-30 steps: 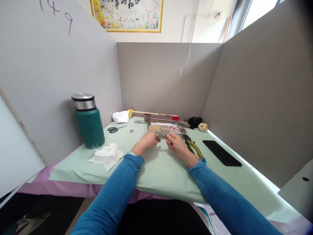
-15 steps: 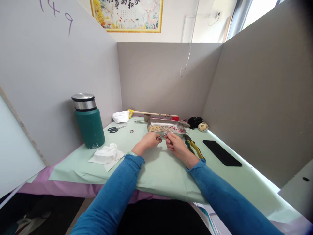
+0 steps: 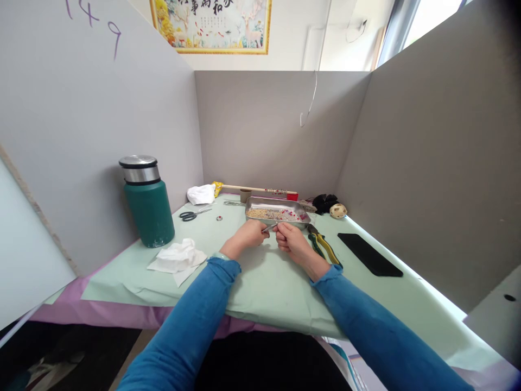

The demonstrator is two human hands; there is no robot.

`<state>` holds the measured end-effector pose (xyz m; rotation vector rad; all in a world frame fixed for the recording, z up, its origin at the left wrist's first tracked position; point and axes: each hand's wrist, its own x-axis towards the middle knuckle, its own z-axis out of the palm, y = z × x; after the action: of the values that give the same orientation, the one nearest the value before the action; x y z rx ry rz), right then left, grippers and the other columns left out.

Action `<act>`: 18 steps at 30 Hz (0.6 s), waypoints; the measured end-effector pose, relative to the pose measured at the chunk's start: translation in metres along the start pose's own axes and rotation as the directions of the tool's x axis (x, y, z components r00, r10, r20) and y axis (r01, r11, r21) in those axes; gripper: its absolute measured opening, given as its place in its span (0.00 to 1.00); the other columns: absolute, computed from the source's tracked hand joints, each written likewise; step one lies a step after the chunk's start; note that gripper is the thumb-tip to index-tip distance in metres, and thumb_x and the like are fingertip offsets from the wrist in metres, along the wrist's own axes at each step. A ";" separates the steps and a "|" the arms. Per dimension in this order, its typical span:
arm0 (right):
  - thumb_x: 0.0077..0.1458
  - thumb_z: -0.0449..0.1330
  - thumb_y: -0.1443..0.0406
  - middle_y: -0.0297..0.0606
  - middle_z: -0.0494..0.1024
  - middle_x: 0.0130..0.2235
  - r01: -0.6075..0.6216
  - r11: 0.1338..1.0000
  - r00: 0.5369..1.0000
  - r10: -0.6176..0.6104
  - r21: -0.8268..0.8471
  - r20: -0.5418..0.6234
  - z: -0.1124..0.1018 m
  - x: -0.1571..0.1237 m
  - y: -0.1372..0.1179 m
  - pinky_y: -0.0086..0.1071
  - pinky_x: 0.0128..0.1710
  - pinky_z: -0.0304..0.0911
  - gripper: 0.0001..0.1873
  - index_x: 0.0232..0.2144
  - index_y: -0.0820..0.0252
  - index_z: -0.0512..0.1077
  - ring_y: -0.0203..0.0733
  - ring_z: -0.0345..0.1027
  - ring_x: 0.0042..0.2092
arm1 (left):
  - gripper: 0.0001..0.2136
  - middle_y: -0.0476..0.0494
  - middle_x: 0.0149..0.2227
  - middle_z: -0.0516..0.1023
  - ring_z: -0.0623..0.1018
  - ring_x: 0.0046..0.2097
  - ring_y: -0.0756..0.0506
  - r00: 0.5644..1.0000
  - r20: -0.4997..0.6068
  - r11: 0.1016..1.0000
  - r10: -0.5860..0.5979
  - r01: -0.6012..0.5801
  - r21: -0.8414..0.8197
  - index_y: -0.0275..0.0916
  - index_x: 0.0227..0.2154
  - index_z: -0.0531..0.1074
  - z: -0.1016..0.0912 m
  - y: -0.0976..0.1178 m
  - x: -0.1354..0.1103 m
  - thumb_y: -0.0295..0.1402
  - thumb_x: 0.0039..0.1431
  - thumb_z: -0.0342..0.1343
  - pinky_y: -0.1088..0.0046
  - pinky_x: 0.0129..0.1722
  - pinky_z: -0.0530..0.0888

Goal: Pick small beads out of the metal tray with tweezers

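My left hand [image 3: 248, 234] and my right hand [image 3: 292, 239] meet just in front of a shallow metal tray [image 3: 277, 203] of small tan and pink beads. The left hand's fingers are curled round a thin metal tool [image 3: 269, 228] that points toward the right hand. The right hand's fingers are pinched together at the tool's tip; what they hold is too small to make out. Both sleeves are blue.
A green flask [image 3: 147, 202] and crumpled tissue [image 3: 178, 257] lie on the left. Scissors [image 3: 192, 214] lie behind them. Green-handled pliers [image 3: 321, 244] and a black phone [image 3: 369, 254] lie on the right. Grey partition walls close in three sides.
The two hands have drawn slightly closer together; otherwise nothing has moved.
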<state>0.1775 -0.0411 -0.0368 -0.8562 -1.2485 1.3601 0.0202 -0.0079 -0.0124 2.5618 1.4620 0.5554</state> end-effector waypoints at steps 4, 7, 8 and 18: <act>0.46 0.61 0.50 0.21 0.47 0.18 -0.040 0.999 0.999 0.040 0.007 -0.036 0.000 0.002 0.004 0.23 0.17 0.31 0.20 0.28 0.59 0.62 0.25 0.35 0.19 | 0.10 0.39 0.30 0.78 0.74 0.32 0.46 0.999 -0.005 0.997 -0.038 0.039 0.065 0.36 0.28 0.76 0.004 0.001 0.001 0.33 0.53 0.50 0.73 0.32 0.66; 0.45 0.61 0.51 0.21 0.47 0.18 -0.063 0.997 0.997 0.065 0.046 -0.034 0.001 0.002 0.004 0.24 0.17 0.31 0.19 0.28 0.59 0.63 0.25 0.35 0.18 | 0.10 0.40 0.28 0.78 0.74 0.30 0.46 0.998 0.012 0.997 -0.056 0.055 0.047 0.36 0.28 0.76 0.003 0.003 0.001 0.33 0.52 0.50 0.73 0.31 0.66; 0.45 0.62 0.51 0.21 0.48 0.18 -0.063 0.996 0.998 0.065 0.061 -0.019 0.001 0.003 0.004 0.24 0.17 0.30 0.19 0.28 0.60 0.63 0.25 0.35 0.18 | 0.10 0.41 0.26 0.77 0.73 0.29 0.47 0.998 0.033 0.998 -0.058 0.057 0.018 0.36 0.27 0.75 0.002 0.003 0.000 0.33 0.52 0.50 0.73 0.31 0.66; 0.47 0.60 0.55 0.28 0.62 0.23 -0.067 0.993 0.997 0.063 0.097 0.042 -0.001 0.001 -0.005 0.25 0.17 0.34 0.16 0.32 0.60 0.64 0.26 0.45 0.19 | 0.11 0.48 0.19 0.72 0.67 0.19 0.52 0.987 0.106 0.954 -0.119 0.143 -0.262 0.35 0.28 0.75 -0.011 0.006 -0.007 0.32 0.52 0.48 0.75 0.22 0.65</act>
<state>0.1789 -0.0402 -0.0323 -0.8109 -1.1820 1.4840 0.0180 -0.0177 -0.0024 2.2348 1.4063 0.5692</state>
